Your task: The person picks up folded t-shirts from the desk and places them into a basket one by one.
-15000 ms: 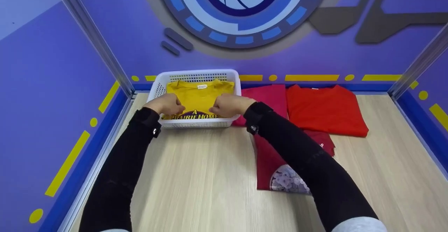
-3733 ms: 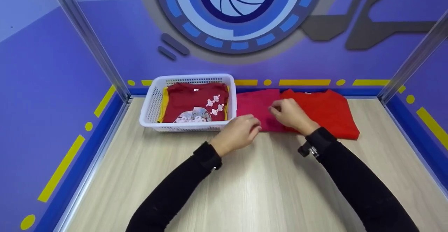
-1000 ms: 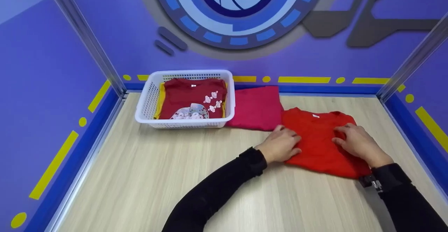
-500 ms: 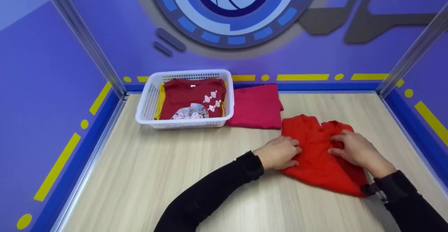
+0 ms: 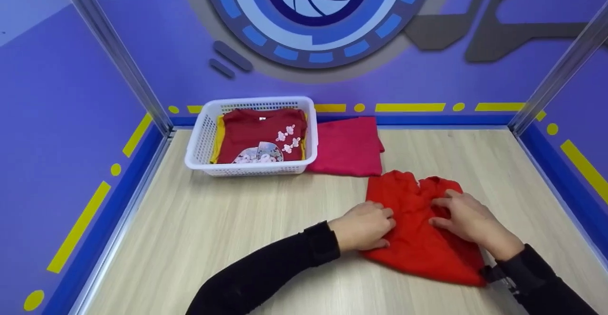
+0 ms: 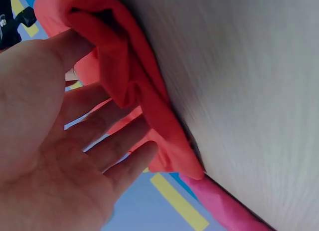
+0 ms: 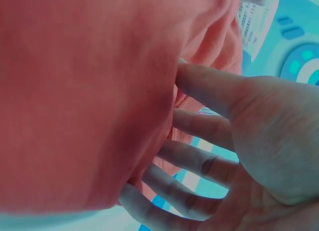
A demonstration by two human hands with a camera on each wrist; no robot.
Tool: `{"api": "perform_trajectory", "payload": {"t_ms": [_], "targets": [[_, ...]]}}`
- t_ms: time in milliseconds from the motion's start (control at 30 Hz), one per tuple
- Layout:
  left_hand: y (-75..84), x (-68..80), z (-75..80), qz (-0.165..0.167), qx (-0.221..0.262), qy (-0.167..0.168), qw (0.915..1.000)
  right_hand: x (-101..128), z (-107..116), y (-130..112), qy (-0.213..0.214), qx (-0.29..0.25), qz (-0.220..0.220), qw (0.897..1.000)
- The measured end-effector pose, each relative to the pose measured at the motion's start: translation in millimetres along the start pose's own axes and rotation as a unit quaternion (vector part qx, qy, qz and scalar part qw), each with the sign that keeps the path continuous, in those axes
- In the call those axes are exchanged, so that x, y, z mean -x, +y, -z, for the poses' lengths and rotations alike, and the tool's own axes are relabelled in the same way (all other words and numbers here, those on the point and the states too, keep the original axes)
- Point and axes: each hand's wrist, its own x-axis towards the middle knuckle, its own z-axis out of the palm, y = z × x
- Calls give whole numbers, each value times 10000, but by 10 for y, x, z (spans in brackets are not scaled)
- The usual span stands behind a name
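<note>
A bright red T-shirt (image 5: 413, 239) lies on the near right part of the table, its neckline toward the back wall and its middle bunched into creases. My left hand (image 5: 365, 225) grips its left side. In the left wrist view a fold of the red cloth (image 6: 117, 56) runs between that hand's thumb and fingers. On the right side, my right hand (image 5: 468, 217) holds the shirt with thumb and fingers spread apart. The right wrist view has those fingertips (image 7: 172, 151) tucked at the edge of the cloth (image 7: 89, 91).
A white perforated basket (image 5: 311, 156) stands at the back left, holding a folded dark red T-shirt (image 5: 256, 132) with a floral print over a yellow one (image 5: 219, 139). Beside it lies a folded crimson garment (image 5: 349, 146). Printed panels (image 5: 332, 87) wall the table (image 5: 237, 239).
The dark red T-shirt, earlier on the table, now lies in the basket over the yellow one. Both hands have drawn the bright red T-shirt from the back toward me, and it has bunched.
</note>
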Motion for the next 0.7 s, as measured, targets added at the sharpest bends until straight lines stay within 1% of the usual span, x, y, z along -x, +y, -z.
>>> {"api": "perform_trajectory", "payload": {"t_ms": [67, 200, 333, 500, 700], "targets": [[10, 75, -2, 63, -36, -30, 10000, -14, -10, -50, 20, 3, 53, 10000], [20, 230, -36, 320, -152, -94, 9993, -73, -36, -147, -18, -46, 138, 9999], [4, 362, -71, 500, -279, -98, 9983, -135, -56, -232, -92, -84, 122, 9998], [-79, 523, -89, 652, -242, -166, 9974, -258, -96, -365, -39, -102, 187, 9998], [-207, 770, -130, 940, -86, -198, 9953, -453, -159, -564, 52, -86, 359, 9993]]}}
